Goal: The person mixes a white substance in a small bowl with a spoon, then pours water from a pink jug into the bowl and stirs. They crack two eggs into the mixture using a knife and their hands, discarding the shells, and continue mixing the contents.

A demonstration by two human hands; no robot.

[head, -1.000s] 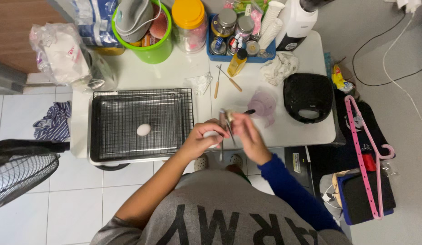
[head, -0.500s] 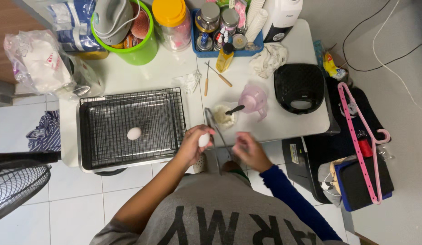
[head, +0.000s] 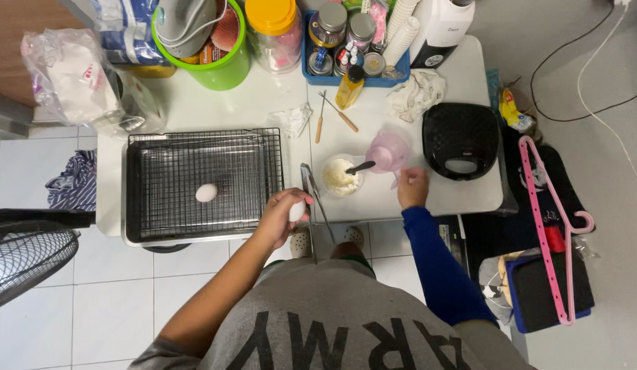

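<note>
Left hand (head: 285,212) curls round small white dough ball (head: 297,210), at table edge beside wire rack (head: 202,183). Ball looks soft, light, squishy; hold gently underneath. Right hand (head: 413,188) closed near pink cup (head: 388,152); holding anything, cannot tell.

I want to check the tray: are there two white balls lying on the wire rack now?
No, only one white ball lies on the wire rack; the other small white piece is in the left hand, beside the rack.
</note>
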